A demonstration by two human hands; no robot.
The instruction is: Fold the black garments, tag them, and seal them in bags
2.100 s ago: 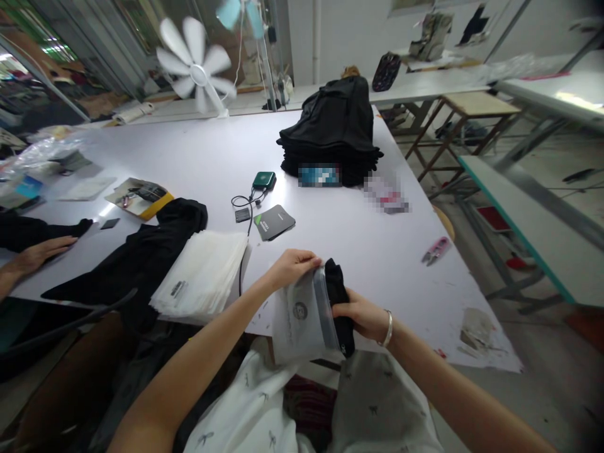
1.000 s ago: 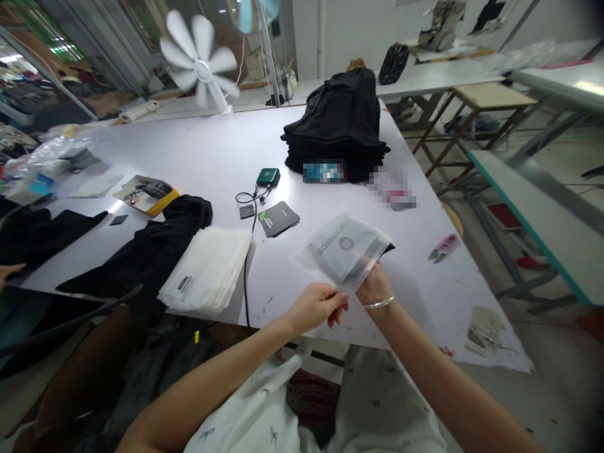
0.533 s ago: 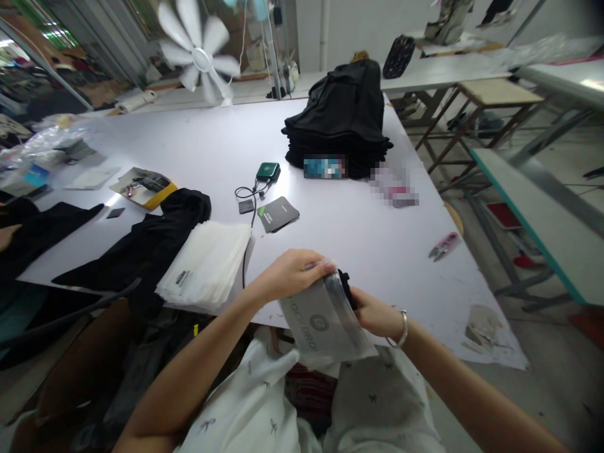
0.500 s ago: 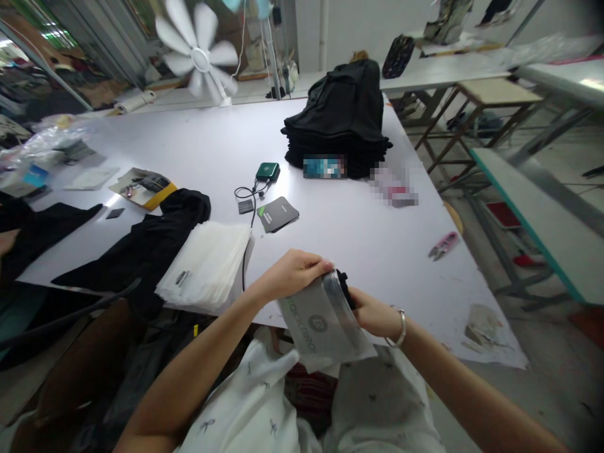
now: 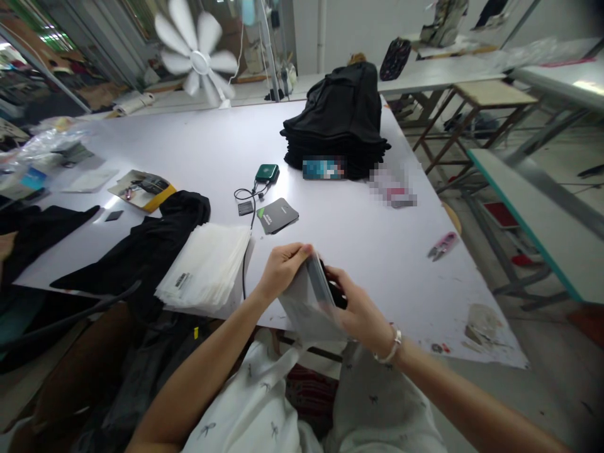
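Observation:
My left hand point(image 5: 282, 269) is closed on the upper corner of a frosted plastic zip bag point(image 5: 302, 308), thumb on top near its mouth. The bag is tilted above the table's front edge and my lap. At its mouth a black folded cloth item point(image 5: 338, 294) shows partly; the rest is hidden by the bag and my fingers. My right hand point(image 5: 359, 309) is wrapped around that black item, its thumb side against the bag's mouth. To the left lies a stack of similar frosted bags point(image 5: 207, 261).
A tall pile of black garments point(image 5: 337, 119) stands at the back of the white table point(image 5: 212, 145). Dark cards point(image 5: 278, 215), a green device with a cable point(image 5: 267, 173), pink thread snips point(image 5: 442, 246) and black cloth point(image 5: 136, 245) lie around. A fan point(image 5: 200, 61) stands behind.
Both hands have moved slightly left and up with the bag. My right hand has come further over the bag's mouth, and the printed face of the bag has turned from view.

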